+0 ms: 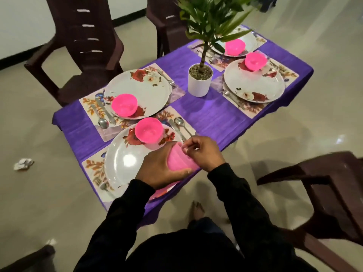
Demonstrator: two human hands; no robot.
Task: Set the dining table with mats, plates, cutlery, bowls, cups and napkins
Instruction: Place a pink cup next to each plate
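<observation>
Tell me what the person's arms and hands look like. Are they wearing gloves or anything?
No gloves. Both the left hand and the right hand are bare, and I can't see any rings, watch or bracelet. Each arm is covered by a long black sleeve that reaches right to the wrist. The fabric looks plain, with no pattern or markings.

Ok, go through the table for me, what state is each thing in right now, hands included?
Left hand: grips the pink cups from the side.
Right hand: pinches the cups' top rim.
Pink cups: held above the table's near edge, none set down.
Four pink bowls, nearest: each on a plate.
Four plates, nearest: each on a mat.
Spoon: flat on the nearest mat.
Potted plant: upright, mid-table.
</observation>
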